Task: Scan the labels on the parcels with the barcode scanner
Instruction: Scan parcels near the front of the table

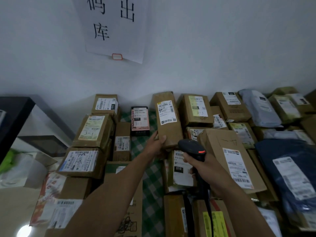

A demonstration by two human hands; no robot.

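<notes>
My left hand (156,144) grips the near end of a long brown cardboard parcel (168,127) and holds it tilted up, its white shipping label (166,112) facing me. My right hand (207,171) holds a black barcode scanner (193,147) by its handle, with an orange strip on its head. The scanner's head sits just below and right of the held parcel, pointing toward it. The scanner's black cable (209,211) runs down toward me. Several other labelled parcels lie around on a green checked cloth (150,185).
Stacked brown boxes (92,129) stand on the left, a pink and black box (139,121) at the back, and a large box (227,156) beside my right hand. Dark blue (290,168) and grey bags (259,108) lie on the right. A paper sign (112,26) hangs on the wall.
</notes>
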